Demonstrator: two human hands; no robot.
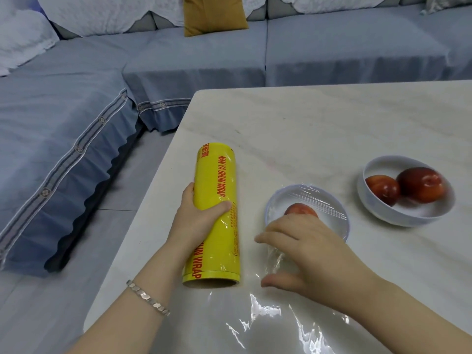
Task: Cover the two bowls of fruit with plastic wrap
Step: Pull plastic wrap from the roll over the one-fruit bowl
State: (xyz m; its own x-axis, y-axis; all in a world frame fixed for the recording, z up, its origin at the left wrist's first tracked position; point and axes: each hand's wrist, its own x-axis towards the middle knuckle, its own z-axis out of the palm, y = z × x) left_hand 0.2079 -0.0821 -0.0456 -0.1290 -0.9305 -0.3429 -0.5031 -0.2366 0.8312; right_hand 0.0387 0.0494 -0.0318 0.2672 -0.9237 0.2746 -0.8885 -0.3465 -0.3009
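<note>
1. The left hand gripped the yellow roll round its middle, fingers curled behind it and thumb across the top.
2. The roll lay on the table near the left edge, with one open end toward the person.
3. The left wrist wore a bracelet.
4. The right hand lay on the near side of the near bowl. Its fingers were bent and spread and its thumb stood apart lower down.
5. Film lay bunched under that palm. I could not tell whether the fingers pinched it or only pressed on it.
6. The film stretched tight over the near bowl's rim, and loose, wrinkled film spread over the table toward the person.
7. Under the film in the near bowl sat one red fruit, partly hidden by the right hand.
8. The far bowl stood uncovered just to the right of the near bowl, apart from it, and held two fruits side by side.
9. A blue sofa ran behind and to the left of the table, with a mustard cushion on it.
</note>
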